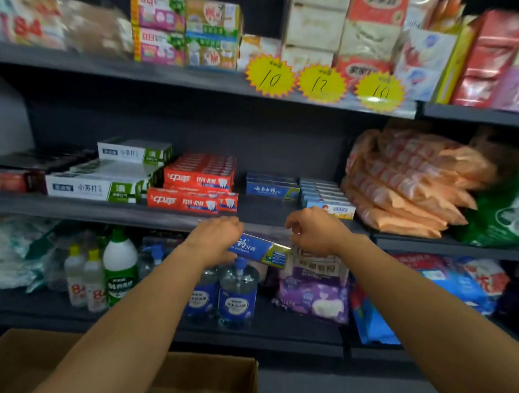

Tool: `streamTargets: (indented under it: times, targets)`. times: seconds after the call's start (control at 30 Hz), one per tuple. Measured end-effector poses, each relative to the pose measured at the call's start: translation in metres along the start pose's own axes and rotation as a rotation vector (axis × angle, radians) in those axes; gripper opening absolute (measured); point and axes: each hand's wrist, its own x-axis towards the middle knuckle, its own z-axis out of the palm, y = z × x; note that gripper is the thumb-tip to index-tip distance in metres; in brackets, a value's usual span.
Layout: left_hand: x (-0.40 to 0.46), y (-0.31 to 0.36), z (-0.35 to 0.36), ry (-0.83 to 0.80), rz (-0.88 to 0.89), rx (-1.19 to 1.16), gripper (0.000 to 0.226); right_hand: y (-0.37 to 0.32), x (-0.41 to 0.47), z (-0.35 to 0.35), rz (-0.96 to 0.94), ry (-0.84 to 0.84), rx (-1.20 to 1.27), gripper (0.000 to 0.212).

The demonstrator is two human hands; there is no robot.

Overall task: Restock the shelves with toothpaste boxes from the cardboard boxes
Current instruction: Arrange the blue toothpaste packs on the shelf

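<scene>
We hold the blue toothpaste box [260,250] level, left hand [217,239] and right hand [313,232] each gripping an end; slide it flat onto the matching blue stack [272,188].

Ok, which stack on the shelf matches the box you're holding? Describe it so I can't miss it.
Find the middle shelf, the one carrying toothpaste. Right of the red toothpaste stack sits a low dark blue stack. It alone shares the deep blue face and green end of the box in both hands; the paler blue boxes beside it differ.
</scene>
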Motion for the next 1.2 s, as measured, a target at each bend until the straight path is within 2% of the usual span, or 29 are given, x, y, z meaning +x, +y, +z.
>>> streamTargets:
  times: [0.23,0.53,0.7,0.87,1.07,1.2]
  targets:
    - [0.07,-0.011,-0.006,0.098,-0.016,0.055,0.041,0.045,0.054,-0.02,0.015,0.021,-0.029,0.03]
    - [0.148,-0.01,0.008,0.184,-0.058,0.021,0.041,0.1,0.108,-0.026,0.035,-0.045,-0.029,0.038]
    - [0.186,-0.017,0.012,0.199,-0.087,-0.022,0.043,0.124,0.149,-0.026,0.01,-0.081,-0.024,0.039]
    - [0.223,-0.027,0.023,0.18,-0.119,-0.039,0.044,0.141,0.194,-0.02,-0.037,-0.167,0.028,0.052]
    - [0.262,-0.035,0.04,0.15,-0.153,-0.041,0.048,0.161,0.239,-0.002,-0.023,-0.206,0.054,0.042]
    - [0.28,-0.04,0.062,0.105,-0.153,-0.069,0.048,0.172,0.258,0.017,-0.029,-0.225,0.093,0.027]
